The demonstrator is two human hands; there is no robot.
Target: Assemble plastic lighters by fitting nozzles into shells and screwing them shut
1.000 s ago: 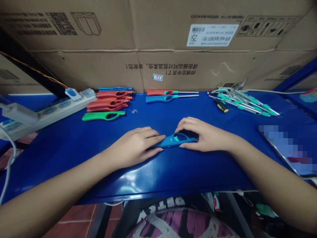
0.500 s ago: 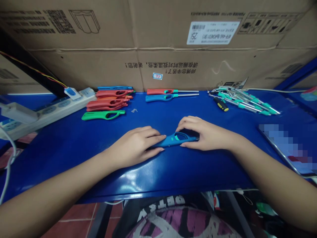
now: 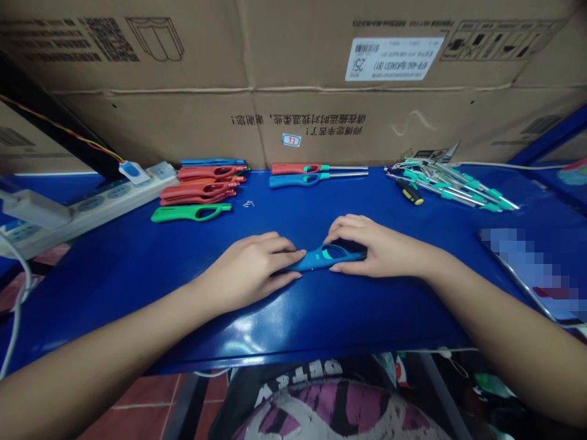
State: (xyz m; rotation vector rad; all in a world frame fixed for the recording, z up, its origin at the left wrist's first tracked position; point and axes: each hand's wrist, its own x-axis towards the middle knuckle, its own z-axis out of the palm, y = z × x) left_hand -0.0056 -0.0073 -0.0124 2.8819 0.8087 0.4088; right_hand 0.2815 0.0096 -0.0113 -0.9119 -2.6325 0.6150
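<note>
A blue lighter handle (image 3: 313,260) with a teal trigger lies low over the middle of the blue table, held between both hands. Its rear end sits in the fingers of my left hand (image 3: 259,269), which are closed round it. At the front end, my right hand (image 3: 376,247) grips the narrow neck between thumb and fingers. A short dark piece shows at the neck's tip, partly covered by the right hand. Behind, two long-nosed lighters, one red (image 3: 293,169) and one blue (image 3: 293,181), lie side by side with metal tubes pointing right.
Several red, orange, blue and green lighter handles (image 3: 192,212) lie at the back left beside a power strip (image 3: 101,201). Small metal bits (image 3: 248,204) are near them. Back right hold a screwdriver (image 3: 409,192) and metal tubes with teal parts (image 3: 458,186). A phone (image 3: 532,275) lies right; cardboard (image 3: 183,128) stands behind.
Both hands and the blue lighter handle have shifted very slightly left in the view. The grip of each hand stays the same.
</note>
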